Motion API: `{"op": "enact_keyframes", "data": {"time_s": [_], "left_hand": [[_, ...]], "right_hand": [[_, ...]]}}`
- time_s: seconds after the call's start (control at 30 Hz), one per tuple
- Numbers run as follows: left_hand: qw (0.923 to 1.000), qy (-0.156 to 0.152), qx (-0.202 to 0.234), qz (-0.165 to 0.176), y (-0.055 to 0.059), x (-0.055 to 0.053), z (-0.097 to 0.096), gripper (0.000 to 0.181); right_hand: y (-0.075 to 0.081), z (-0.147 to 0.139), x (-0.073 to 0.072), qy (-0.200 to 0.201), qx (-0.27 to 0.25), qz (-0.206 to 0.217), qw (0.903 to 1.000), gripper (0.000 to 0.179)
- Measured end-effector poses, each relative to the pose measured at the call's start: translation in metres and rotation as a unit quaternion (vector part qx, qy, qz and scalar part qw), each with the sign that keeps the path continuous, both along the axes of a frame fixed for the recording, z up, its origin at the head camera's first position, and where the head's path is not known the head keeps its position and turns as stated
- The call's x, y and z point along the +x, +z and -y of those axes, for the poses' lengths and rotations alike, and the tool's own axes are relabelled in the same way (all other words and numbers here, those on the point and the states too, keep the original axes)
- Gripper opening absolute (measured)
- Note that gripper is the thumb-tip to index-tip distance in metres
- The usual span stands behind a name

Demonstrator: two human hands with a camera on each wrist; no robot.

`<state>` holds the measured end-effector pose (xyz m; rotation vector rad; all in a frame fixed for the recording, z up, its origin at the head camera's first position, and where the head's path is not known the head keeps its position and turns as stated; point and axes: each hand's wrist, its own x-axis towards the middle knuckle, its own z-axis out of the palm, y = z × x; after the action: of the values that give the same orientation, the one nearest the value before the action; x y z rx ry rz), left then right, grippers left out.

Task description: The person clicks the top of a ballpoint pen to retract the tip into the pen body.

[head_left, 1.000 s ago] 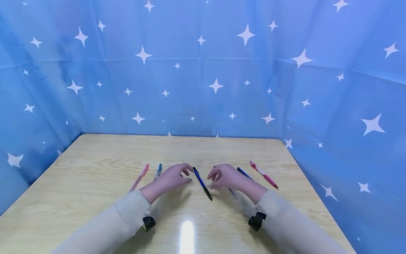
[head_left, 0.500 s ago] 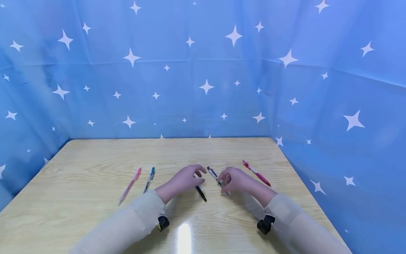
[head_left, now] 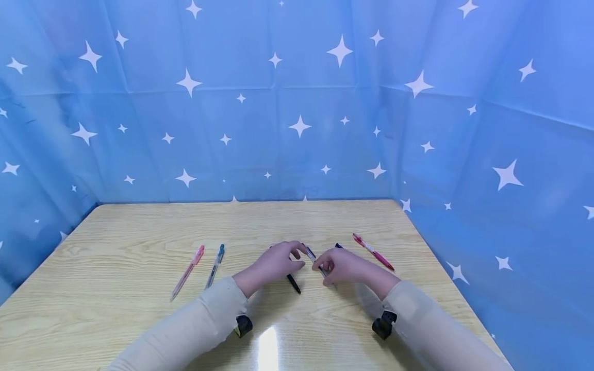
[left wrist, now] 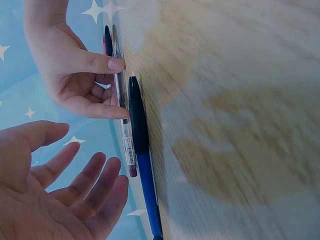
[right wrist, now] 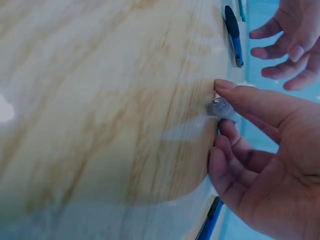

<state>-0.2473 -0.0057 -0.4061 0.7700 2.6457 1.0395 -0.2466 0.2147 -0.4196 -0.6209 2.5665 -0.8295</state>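
Note:
A clear-barrelled pen (left wrist: 128,146) with a dark end and a printed label lies on the wooden table. My right hand (head_left: 344,266) has thumb and forefinger on either side of its barrel, the other fingers curled; in the right wrist view the pen's clear tip (right wrist: 220,107) shows between them. To the left, my left hand (head_left: 275,262) hovers with relaxed, slightly bent fingers and holds nothing. Beneath it lies a blue pen with a black grip (left wrist: 140,115), mostly hidden from the head view.
A pink pen (head_left: 187,273) and a teal-capped pen (head_left: 215,266) lie on the left of the table (head_left: 139,232). Beyond the right hand are a dark blue pen (right wrist: 210,220) and a red-pink pen (head_left: 374,252). A star-patterned blue curtain (head_left: 260,154) surrounds the table.
The head view has swung slightly right. Both hands have come closer together; my right hand has shifted left onto the clear pen, uncovering the dark blue pen's end.

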Motion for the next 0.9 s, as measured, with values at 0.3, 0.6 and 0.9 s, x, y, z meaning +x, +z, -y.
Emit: {"op": "enact_keyframes", "data": {"time_s": [0.3, 0.6, 0.9], "left_hand": [[0.9999, 0.007, 0.007, 0.011, 0.007, -0.001, 0.011, 0.028], [0.9984, 0.031, 0.042, 0.024, 0.017, -0.007, 0.022, 0.032], [0.9920, 0.074, 0.103, -0.004, 0.041, -0.015, 0.026, 0.058]], "right_hand": [[0.010, 0.000, 0.000, 0.003, -0.022, 0.017, 0.9996, 0.040], [0.024, 0.004, 0.000, -0.051, -0.092, 0.081, 0.9911, 0.044], [0.051, 0.018, 0.008, -0.085, -0.176, 0.073, 0.9780, 0.046]]}}
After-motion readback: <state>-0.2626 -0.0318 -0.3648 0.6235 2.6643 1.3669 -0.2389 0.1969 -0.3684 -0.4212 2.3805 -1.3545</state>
